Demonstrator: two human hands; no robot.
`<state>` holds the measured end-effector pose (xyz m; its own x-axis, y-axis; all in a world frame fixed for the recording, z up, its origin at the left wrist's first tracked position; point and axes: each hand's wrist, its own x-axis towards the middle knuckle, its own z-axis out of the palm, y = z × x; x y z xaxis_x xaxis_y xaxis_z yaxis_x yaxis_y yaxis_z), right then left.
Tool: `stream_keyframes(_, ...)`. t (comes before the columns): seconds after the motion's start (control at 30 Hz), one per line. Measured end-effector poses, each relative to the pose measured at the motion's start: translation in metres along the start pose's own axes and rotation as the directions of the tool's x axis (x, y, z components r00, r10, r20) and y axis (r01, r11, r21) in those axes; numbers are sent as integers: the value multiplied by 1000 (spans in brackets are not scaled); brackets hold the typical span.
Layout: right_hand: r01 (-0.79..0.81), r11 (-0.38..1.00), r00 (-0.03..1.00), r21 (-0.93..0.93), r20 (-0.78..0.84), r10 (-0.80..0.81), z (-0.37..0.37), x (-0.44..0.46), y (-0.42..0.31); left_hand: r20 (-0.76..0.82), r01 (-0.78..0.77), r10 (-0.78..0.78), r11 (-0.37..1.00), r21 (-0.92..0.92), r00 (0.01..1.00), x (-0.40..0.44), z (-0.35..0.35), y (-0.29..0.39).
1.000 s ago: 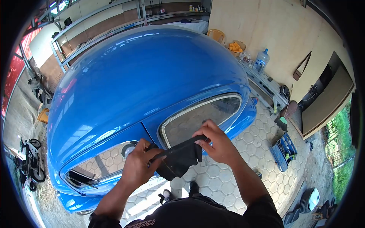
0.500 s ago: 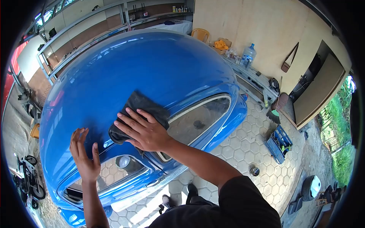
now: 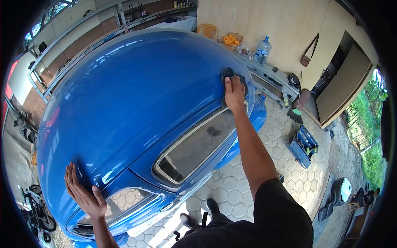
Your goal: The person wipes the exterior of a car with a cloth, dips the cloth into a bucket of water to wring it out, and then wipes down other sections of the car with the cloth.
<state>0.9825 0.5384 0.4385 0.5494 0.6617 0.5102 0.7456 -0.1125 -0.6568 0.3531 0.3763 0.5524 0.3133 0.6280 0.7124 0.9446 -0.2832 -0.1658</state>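
The smooth roof of a blue car (image 3: 136,95) curves across the middle of the head view. At the roof's right end, above the corner of the rear side window (image 3: 202,138), my right hand (image 3: 235,91) grips a dark grey cloth (image 3: 228,73) against the paint. Part of the cloth is hidden under the fingers. My left hand (image 3: 84,194) is at the roof's lower left edge, beside the front side window (image 3: 124,202), with its fingers stretched out and holding nothing.
A metal bench (image 3: 269,74) with a water bottle (image 3: 263,48) stands behind the car's right end. On the paved floor (image 3: 231,182) are a blue crate (image 3: 303,145) and a broom (image 3: 295,115). A motorcycle (image 3: 39,211) is at far left.
My right hand has slid the cloth along the roof, up and to the right. My left hand has shifted down and slightly left. The view has moved a little.
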Motion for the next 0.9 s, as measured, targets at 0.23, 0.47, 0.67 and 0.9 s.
stream_keyframes(0.23,579,793,807,189,0,-590,-11,-167,-219,-34,63,-70,986,-157,997,4,2,13)
stream_keyframes(0.47,815,424,485,395,-63,-872,33,-208,-235,52,67,-60,984,-164,997,45,17,53)
stream_keyframes(0.67,679,693,724,241,-63,-687,-2,-94,-110,-48,44,-49,995,-93,998,46,32,55)
stream_keyframes(0.9,354,877,925,326,-264,-274,-5,27,71,-87,-62,59,998,-25,994,63,29,86)
